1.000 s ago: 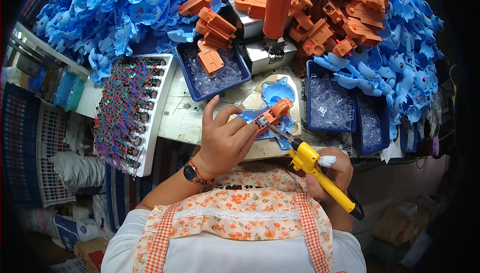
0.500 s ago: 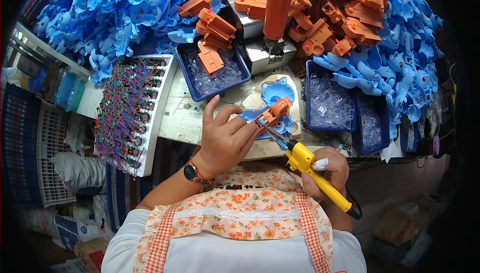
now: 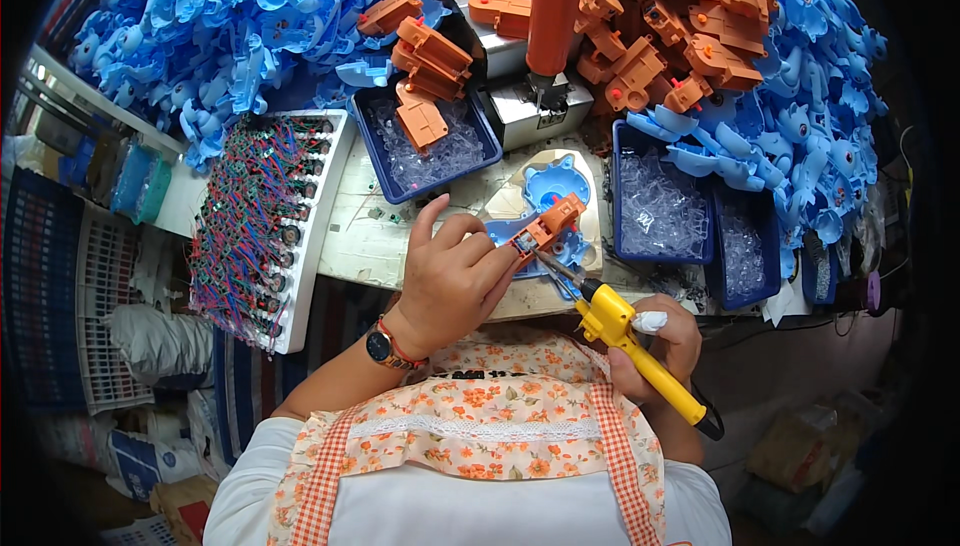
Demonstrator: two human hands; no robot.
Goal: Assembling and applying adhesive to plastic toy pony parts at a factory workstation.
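My left hand [image 3: 445, 284] pinches the near end of an orange plastic housing [image 3: 556, 221] between thumb and fingertips. Small parts show in the housing's open end, too small to make out. My right hand [image 3: 675, 341] grips a yellow soldering gun [image 3: 606, 316], a white wrap on one finger. The gun's metal tip reaches to the housing's underside near my left fingertips; whether it touches cannot be told. Behind the housing, a blue plastic shell [image 3: 552, 182] lies in a cream-coloured holder [image 3: 590, 178], partly hidden by the housing and my left hand.
Blue bins [image 3: 490, 158] of clear small plastic pieces stand left and right of the holder. A white tray [image 3: 335, 161] of wired parts lies left. Heaped blue shells [image 3: 290, 6] and orange housings [image 3: 635, 71] fill the back. An orange post [image 3: 557, 16] rises at the middle.
The soldering gun and my right hand have shifted slightly to the right, its tip drawn back a little. My left hand and the housing have barely moved.
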